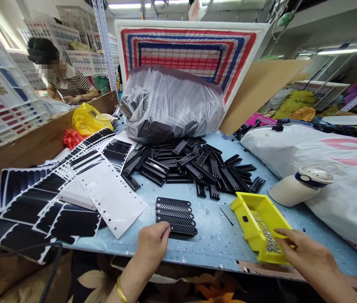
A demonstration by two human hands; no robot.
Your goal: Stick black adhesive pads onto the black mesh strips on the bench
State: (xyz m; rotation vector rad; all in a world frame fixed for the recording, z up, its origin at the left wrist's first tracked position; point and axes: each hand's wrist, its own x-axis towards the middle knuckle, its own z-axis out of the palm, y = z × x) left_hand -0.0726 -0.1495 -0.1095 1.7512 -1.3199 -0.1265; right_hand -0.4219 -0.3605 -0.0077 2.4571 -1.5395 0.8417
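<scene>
My left hand (153, 240) is closed in a pinch at the lower left corner of a row of black textured strips (176, 209); what it holds, if anything, is too small to make out. The strips lie side by side on the blue table (210, 248), with small shiny round pieces at their ends. My right hand (301, 252) reaches over the right rim of a yellow bin (244, 216), fingers apart and thumb partly hidden. Small metal pieces (268, 237) fill part of the bin.
Behind the strips lies a pile of black plastic parts (181, 164) below a plastic-wrapped bundle (174, 105). Sheets with black strips (80, 185) spread at left. A white bottle (295, 187) leans right of the bin, against a white sack (349, 185). A person (67, 82) sits back left.
</scene>
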